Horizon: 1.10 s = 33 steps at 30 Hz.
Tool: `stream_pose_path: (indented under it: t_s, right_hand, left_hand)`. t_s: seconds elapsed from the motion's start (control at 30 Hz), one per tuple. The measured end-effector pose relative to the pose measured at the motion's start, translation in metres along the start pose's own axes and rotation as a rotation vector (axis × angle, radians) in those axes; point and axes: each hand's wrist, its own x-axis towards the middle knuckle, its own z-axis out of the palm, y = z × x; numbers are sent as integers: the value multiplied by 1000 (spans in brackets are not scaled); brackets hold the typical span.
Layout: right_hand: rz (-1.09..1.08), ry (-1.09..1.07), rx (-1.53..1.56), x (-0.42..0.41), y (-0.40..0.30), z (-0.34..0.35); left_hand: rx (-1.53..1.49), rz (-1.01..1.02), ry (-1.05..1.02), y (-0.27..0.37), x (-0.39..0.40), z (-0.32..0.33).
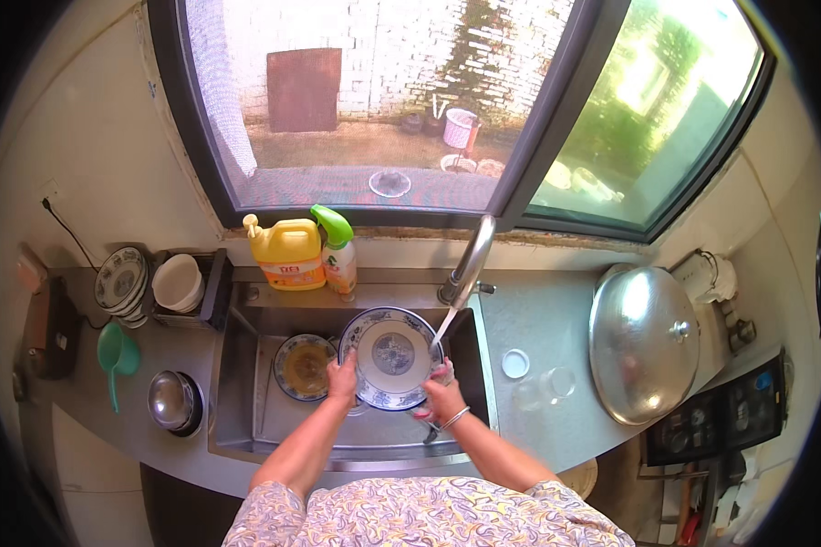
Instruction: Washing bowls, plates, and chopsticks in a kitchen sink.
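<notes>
Both my hands hold a blue-and-white patterned plate (391, 353) by its rim, tilted above the stainless steel sink (356, 448). My left hand (343, 377) grips its left side. At the right rim, my right hand (443, 396) also has a red-and-white cloth (443, 371) pressed against the plate. Water runs from the metal faucet (475, 256) onto the plate's upper right edge. Below and left of it, a second patterned dish (304, 366) sits in the sink with brownish liquid in it.
Behind the sink stand a yellow detergent jug (289, 253) and a green-topped spray bottle (340, 256). To the left are stacked plates (121, 280), white bowls (178, 282), a green ladle (118, 350) and metal bowls (171, 400). A white lid (515, 363), clear jar (547, 390) and large metal lid (643, 345) lie right.
</notes>
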Motion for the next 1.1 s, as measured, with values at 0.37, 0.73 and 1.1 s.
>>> stream_pose_path:
  t_s: [0.37, 0.73, 1.1]
  right_hand:
    - [-177, -32, -271, 33, 29, -25]
    - [135, 134, 256, -23, 4, 33]
    - [67, -14, -62, 20, -11, -5]
  left_hand:
    - [-132, -376, -305, -11, -3, 14]
    - [-285, -472, 83, -50, -13, 34]
    - [-126, -376, -99, -42, 24, 12]
